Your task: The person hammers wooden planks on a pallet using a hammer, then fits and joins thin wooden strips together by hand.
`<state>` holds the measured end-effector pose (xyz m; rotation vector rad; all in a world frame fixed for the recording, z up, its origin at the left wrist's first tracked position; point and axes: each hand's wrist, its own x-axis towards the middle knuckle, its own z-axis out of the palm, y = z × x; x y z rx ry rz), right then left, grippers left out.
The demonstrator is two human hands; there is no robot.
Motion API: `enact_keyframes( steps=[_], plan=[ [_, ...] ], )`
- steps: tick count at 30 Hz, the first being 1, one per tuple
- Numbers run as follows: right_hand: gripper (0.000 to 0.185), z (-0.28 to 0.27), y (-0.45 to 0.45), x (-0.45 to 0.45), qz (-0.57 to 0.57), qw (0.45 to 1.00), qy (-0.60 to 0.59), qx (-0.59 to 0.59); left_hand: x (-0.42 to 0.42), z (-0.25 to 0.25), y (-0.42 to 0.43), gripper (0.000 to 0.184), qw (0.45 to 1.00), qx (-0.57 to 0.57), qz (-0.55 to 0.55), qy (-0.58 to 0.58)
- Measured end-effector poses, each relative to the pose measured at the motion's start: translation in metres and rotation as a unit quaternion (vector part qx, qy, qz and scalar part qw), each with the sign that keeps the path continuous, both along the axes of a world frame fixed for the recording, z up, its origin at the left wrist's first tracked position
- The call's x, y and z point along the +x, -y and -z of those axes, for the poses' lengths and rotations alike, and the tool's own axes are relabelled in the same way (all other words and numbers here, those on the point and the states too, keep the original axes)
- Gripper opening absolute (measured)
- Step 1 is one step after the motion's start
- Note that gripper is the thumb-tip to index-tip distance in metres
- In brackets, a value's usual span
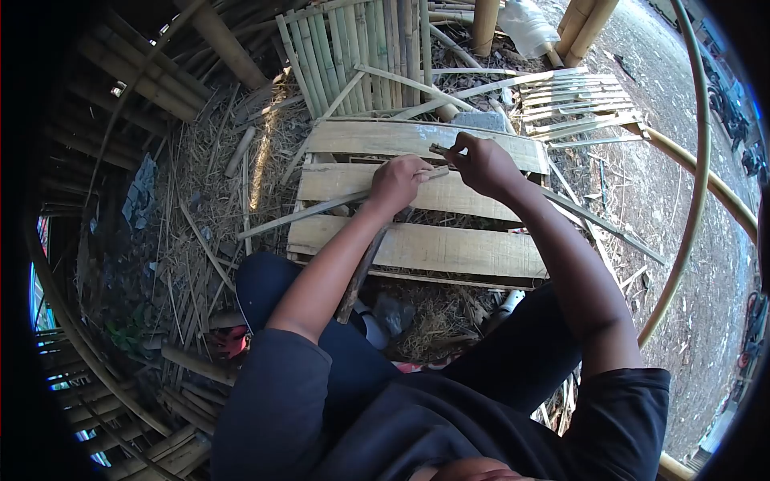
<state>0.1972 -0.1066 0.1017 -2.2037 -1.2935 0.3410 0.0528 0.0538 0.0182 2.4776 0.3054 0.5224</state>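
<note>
My left hand (393, 187) is closed round a split bamboo strip (309, 215), whose short end shows past the fingers and whose long part runs down to the left. To the right, my right hand (483, 164) pinches a second bamboo strip (439, 150) by its rough end. Behind my right forearm another length of strip (605, 225) slants down to the right; whether it belongs to the same piece I cannot tell. Both hands are above a low bench of wooden slats (457, 248). A dark stick (363, 272) leans against the near slat, below my left hand.
Beyond the bench stand a panel of green bamboo slats (345, 60) and a grey block (480, 121). A small slatted bamboo piece (577, 103) is at the right, near a long curved pole (696, 184). Straw and bamboo scraps (212, 172) cover the ground at left.
</note>
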Motion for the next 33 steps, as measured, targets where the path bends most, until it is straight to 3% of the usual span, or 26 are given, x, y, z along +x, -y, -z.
enact_keyframes(
  steps=[5,8,11,17,20,23,26,29,33],
  plan=[
    [0.025,0.003,0.0,-0.004,-0.011,0.998,0.064,0.02,-0.001,-0.018,-0.004,0.028,0.995,-0.022,0.014,0.094],
    [0.025,0.003,0.001,-0.012,-0.038,0.994,0.098,0.037,-0.006,-0.038,-0.005,0.024,0.985,-0.161,0.016,0.067],
    [0.026,0.008,0.001,-0.024,-0.086,0.984,0.145,0.06,-0.021,-0.077,0.007,0.033,0.999,0.014,0.0,-0.051],
    [0.029,-0.012,0.005,-0.051,-0.101,0.975,0.188,0.059,-0.041,-0.082,0.01,0.034,0.986,0.137,-0.077,-0.057],
    [0.028,-0.022,0.009,-0.06,-0.109,0.974,0.186,0.067,-0.055,-0.09,0.015,0.043,0.974,0.198,-0.113,0.006],
    [0.029,-0.03,0.016,-0.073,-0.124,0.974,0.18,0.067,-0.075,-0.108,0.013,0.041,0.969,0.218,-0.086,0.073],
    [0.028,-0.045,0.022,-0.084,-0.113,0.977,0.178,0.043,-0.086,-0.118,0.003,0.038,0.958,0.268,-0.07,0.068],
    [0.028,-0.05,0.027,-0.088,-0.123,0.975,0.178,0.053,-0.089,-0.125,0.0,0.035,0.96,0.262,0.023,0.096],
    [0.028,-0.055,0.03,-0.09,-0.134,0.975,0.17,0.042,-0.094,-0.125,0.005,0.032,0.954,0.254,0.05,0.15]
  ],
)
